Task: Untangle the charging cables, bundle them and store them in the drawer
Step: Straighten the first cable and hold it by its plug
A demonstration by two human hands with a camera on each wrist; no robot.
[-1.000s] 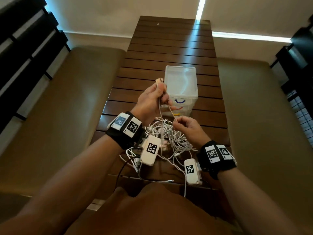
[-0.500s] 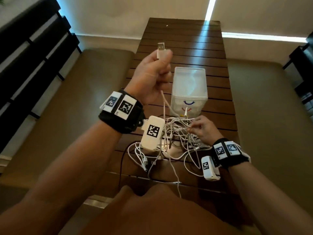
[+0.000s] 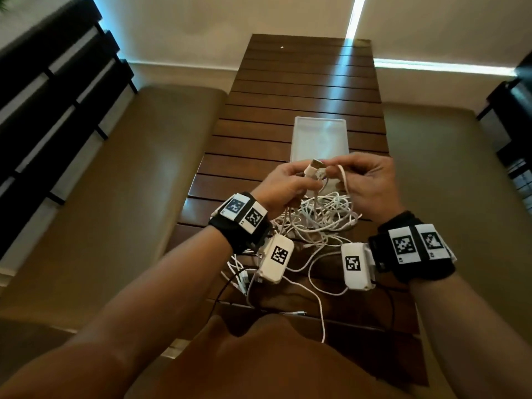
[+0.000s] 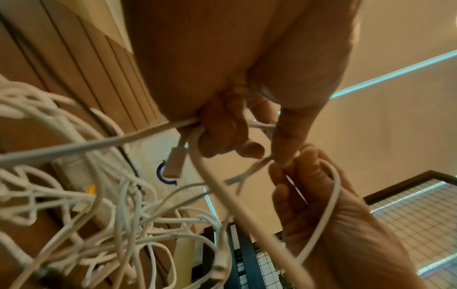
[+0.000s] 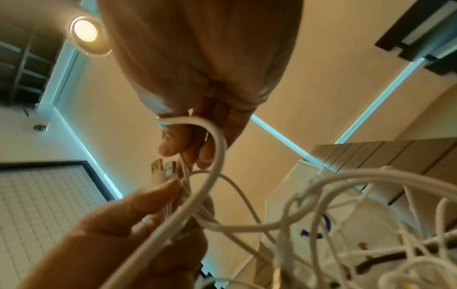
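A tangle of white charging cables [image 3: 319, 217] lies on the wooden slat table [image 3: 302, 90] in front of me. My left hand [image 3: 290, 182] is raised over it and grips white cables just below their USB plugs [image 3: 315, 165], which stick up past the thumb. My right hand [image 3: 365, 180] meets it from the right and pinches a loop of white cable [image 3: 342, 174] beside the plugs. In the left wrist view a small plug [image 4: 174, 166] dangles under the curled left fingers [image 4: 222, 135]. The right wrist view shows two USB plugs [image 5: 164, 169] side by side between both hands.
A white plastic drawer box [image 3: 319, 136] with a blue mark on its front stands just beyond the hands. Loose cable ends and a thin black wire [image 3: 227, 286] trail toward the table's near edge. Padded benches [image 3: 144, 174] flank the table on both sides.
My left hand has come down from its raised position with the USB plug. My right hand has lifted off the pile and met it, taking hold of a cable loop.
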